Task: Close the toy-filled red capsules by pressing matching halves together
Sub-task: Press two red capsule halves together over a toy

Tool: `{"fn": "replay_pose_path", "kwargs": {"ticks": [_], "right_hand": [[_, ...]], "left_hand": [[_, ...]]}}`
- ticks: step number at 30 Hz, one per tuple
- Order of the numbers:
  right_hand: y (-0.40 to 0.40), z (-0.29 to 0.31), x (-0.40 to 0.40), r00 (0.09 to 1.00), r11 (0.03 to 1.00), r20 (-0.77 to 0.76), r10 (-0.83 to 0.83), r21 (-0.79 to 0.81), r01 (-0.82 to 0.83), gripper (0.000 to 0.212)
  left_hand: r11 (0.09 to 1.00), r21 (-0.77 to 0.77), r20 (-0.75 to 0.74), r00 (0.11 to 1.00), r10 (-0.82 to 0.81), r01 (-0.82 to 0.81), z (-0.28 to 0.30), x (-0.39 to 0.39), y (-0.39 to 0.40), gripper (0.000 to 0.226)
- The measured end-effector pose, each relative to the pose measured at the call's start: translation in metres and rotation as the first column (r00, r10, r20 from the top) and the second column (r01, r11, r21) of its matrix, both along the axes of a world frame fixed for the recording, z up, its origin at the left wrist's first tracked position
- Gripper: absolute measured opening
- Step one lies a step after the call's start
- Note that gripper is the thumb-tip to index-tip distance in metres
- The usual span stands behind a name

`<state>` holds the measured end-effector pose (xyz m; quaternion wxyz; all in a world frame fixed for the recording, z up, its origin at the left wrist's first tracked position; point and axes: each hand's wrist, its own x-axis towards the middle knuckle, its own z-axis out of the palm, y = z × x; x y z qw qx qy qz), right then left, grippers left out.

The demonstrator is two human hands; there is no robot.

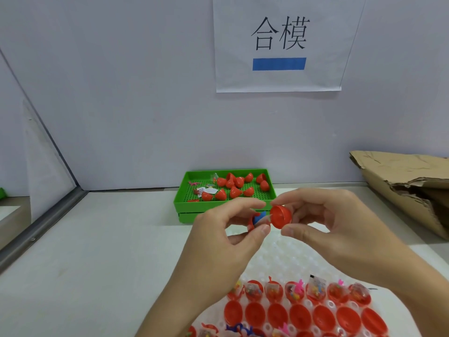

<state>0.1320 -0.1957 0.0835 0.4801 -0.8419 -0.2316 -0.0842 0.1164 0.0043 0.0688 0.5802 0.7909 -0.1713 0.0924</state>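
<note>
Hands meet mid-scene: my left hand pinches a filled half, a blue toy poking out; my right hand pinches an empty half just beside it. Behind sits a green tray of capsules, partly blocked. Near, a blister tray of halves runs off frame; far right, cardboard.

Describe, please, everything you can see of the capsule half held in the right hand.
The empty red capsule half is a smooth, glossy plastic dome. The right hand pinches it between thumb and fingers above the table, its hollow turned leftward toward the toy-filled half in the left hand, close beside it and not yet joined.
</note>
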Motion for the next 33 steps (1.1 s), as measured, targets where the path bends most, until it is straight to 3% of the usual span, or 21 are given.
{"fn": "replay_pose_path", "kwargs": {"ticks": [7, 18, 23, 28, 33], "right_hand": [[-0.002, 0.000, -0.001, 1.000, 0.999, -0.008, 0.029, -0.026, -0.029, 0.028], [0.001, 0.002, -0.002, 0.999, 0.999, 0.024, 0.045, 0.011, -0.045, 0.030], [0.003, 0.002, -0.002, 0.997, 0.998, 0.052, 0.053, 0.042, -0.055, 0.035], [0.005, 0.000, -0.002, 0.997, 0.995, 0.060, 0.053, 0.082, -0.058, 0.045], [0.007, 0.001, -0.003, 0.995, 0.995, 0.089, 0.047, 0.084, -0.055, 0.036]], "left_hand": [[0.997, 0.008, -0.023, 0.997, -0.075, 0.075, 0.006, 0.001, 0.005, 0.009], [0.996, -0.087, -0.044, 0.999, -0.027, 0.024, 0.005, -0.001, 0.003, 0.019], [0.984, -0.176, -0.059, 0.998, -0.004, -0.007, 0.005, -0.001, 0.000, 0.010], [0.991, -0.131, 0.027, 0.999, 0.041, -0.037, 0.004, -0.002, -0.003, 0.005], [0.995, -0.076, 0.096, 0.993, 0.075, -0.068, 0.003, -0.004, -0.005, 0.009]]}}
